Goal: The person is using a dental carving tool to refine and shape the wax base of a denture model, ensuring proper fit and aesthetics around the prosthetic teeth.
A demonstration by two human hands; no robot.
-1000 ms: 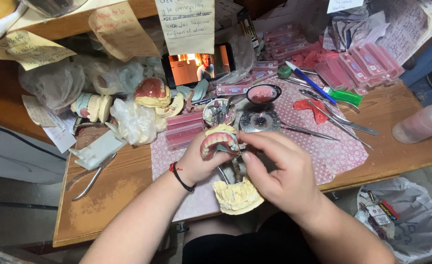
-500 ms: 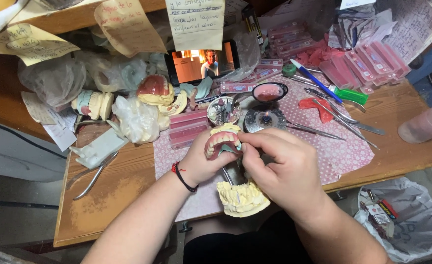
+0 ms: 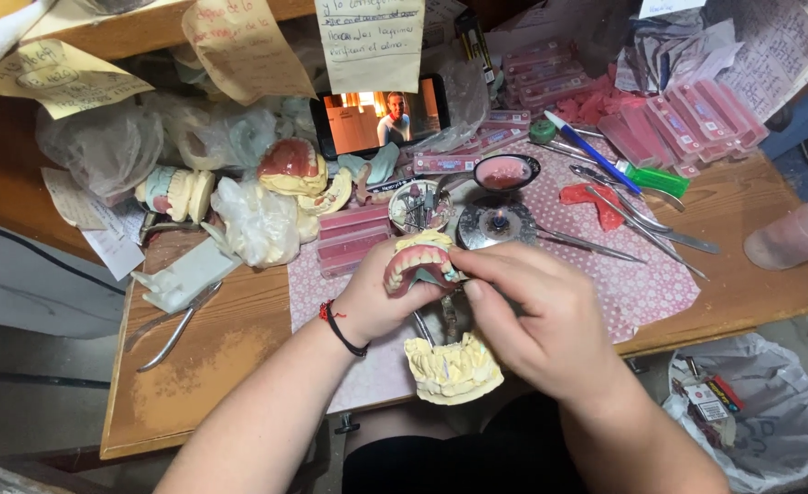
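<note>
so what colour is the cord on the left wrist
Black with a small red bit, seen in the head view: the cord on the left hand.

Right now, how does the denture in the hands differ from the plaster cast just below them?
The denture is pink with a row of white teeth; the cast is pale yellow all over. The denture is held up by the left hand and right hand; the cast sits lower, on a hinged metal frame. Both are jaw-shaped arches.

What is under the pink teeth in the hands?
Below the pink denture sits a yellowish plaster jaw cast, with metal articulator bars between. The left hand and right hand cover how they join.
</note>
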